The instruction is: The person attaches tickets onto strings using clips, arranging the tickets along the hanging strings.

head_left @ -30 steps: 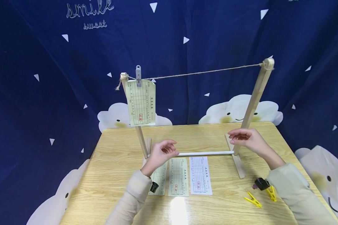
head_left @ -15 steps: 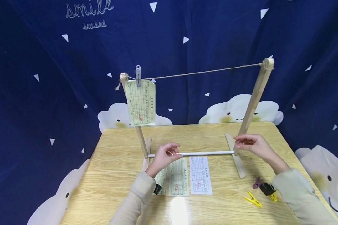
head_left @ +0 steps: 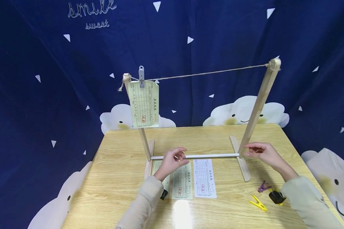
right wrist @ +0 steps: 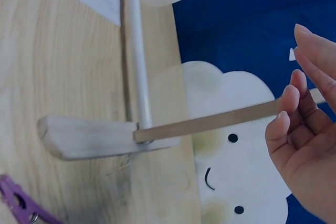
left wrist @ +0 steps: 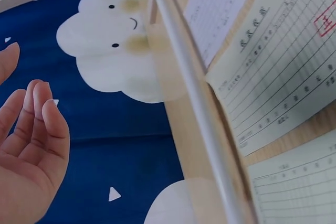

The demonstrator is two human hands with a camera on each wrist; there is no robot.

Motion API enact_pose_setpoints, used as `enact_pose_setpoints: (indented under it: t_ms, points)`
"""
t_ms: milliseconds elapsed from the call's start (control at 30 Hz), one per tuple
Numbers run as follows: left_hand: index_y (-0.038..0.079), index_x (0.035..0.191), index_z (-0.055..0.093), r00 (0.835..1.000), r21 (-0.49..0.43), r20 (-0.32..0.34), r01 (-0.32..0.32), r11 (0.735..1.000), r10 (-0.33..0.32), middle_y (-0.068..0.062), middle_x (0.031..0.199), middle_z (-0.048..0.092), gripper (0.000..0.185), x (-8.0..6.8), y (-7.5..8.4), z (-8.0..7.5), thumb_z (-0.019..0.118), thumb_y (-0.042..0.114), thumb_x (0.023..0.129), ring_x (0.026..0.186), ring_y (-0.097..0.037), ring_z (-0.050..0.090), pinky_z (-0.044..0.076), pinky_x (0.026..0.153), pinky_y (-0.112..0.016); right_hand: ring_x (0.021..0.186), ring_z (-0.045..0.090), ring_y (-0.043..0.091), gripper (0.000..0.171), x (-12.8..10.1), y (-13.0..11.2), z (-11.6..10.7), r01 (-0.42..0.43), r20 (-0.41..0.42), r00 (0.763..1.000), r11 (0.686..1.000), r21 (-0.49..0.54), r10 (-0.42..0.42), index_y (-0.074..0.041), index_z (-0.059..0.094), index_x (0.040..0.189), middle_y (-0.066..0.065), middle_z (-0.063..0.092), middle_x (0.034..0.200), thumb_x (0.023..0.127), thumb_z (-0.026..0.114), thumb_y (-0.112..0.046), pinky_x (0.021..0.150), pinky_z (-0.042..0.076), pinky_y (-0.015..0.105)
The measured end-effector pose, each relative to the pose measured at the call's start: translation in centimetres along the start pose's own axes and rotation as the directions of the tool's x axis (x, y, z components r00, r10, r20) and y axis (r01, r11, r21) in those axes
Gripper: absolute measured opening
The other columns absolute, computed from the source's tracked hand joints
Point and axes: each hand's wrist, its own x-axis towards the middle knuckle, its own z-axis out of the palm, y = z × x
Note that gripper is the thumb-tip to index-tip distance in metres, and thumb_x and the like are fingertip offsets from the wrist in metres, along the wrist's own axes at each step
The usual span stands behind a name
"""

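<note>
A wooden stand has a left post (head_left: 144,143) and a right post (head_left: 258,105) with a string (head_left: 206,74) between their tops. A grey clip (head_left: 141,76) holds a pale green card (head_left: 144,103) on the string. A white rod (head_left: 212,156) joins the posts at the base. My left hand (head_left: 172,160) hovers over the rod's left part, fingers relaxed, holding nothing. My right hand (head_left: 262,153) is beside the foot of the right post, fingers loose and empty. The wrist views show the left hand (left wrist: 26,145) and the right hand (right wrist: 304,129) free of the rod (right wrist: 137,61).
Three cards lie on the table in front of the rod: a white one (head_left: 204,178), a green one (head_left: 182,181) and one partly under my left arm (head_left: 157,165). A yellow peg (head_left: 257,203) and a purple peg (head_left: 263,186) lie near my right wrist.
Both hands have sunk toward the table. The left hand drifted right over the rod; the right hand moved down and right, away from the post. The purple peg came into view.
</note>
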Motion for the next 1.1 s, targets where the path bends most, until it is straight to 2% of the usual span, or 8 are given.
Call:
enact_pose_setpoints:
  t_ms: [167,400,633,867,1100]
  points:
    - [-0.01,0.107,0.058,0.999,-0.002,0.005,0.035,0.999,-0.035,-0.027,0.085,0.06,0.035,0.0,-0.9,0.5,0.07,-0.006,0.073,0.072,-0.033,0.057,0.048,0.065,-0.03,0.065,0.051,0.007,0.021,-0.7,1.0,-0.3,-0.015,-0.004,1.0,1.0,-0.019,0.015,-0.008,0.068,0.098,-0.003,0.058,0.075,0.078,0.068,-0.001,0.053,0.043,0.021]
    - [-0.01,0.107,0.058,0.998,-0.028,-0.008,0.062,0.998,-0.062,-0.028,0.084,0.058,0.036,0.0,-1.7,1.3,0.069,-0.007,0.073,0.071,-0.032,0.056,0.047,0.061,-0.027,0.067,0.052,0.008,0.032,-1.4,2.0,-0.5,-0.07,-0.006,0.998,0.995,-0.073,0.069,0.013,0.06,0.104,-0.004,0.058,0.076,0.08,0.069,-0.006,0.056,0.045,0.022]
    - [-0.009,0.108,0.058,0.997,-0.017,-0.006,0.082,0.997,-0.082,-0.027,0.081,0.058,0.035,0.1,-3.2,2.2,0.068,-0.006,0.075,0.068,-0.027,0.055,0.047,0.06,-0.028,0.069,0.051,0.007,0.031,-2.6,3.7,-1.0,-0.112,0.006,0.994,0.987,-0.116,0.113,0.008,0.062,0.105,0.002,0.059,0.079,0.08,0.069,-0.008,0.057,0.045,0.024]
    - [-0.005,0.107,0.06,0.994,-0.002,-0.018,0.106,0.994,-0.106,-0.01,0.073,0.058,0.035,0.6,-7.8,3.9,0.071,0.0,0.075,0.063,-0.012,0.05,0.043,0.057,-0.021,0.073,0.046,0.007,0.037,-3.7,5.9,-1.5,-0.14,0.056,0.987,0.98,-0.141,0.149,0.009,0.059,0.111,-0.001,0.056,0.085,0.081,0.068,-0.01,0.058,0.042,0.024]
    - [-0.003,0.103,0.064,0.993,0.033,0.005,0.122,0.992,-0.122,-0.001,0.067,0.056,0.03,0.8,-9.6,5.1,0.072,0.002,0.074,0.057,-0.005,0.047,0.041,0.053,-0.019,0.083,0.046,0.01,0.043,-4.8,7.5,-1.9,-0.239,0.084,0.961,0.947,-0.216,0.262,0.003,0.058,0.116,0.006,0.058,0.104,0.081,0.068,-0.019,0.064,0.04,0.024]
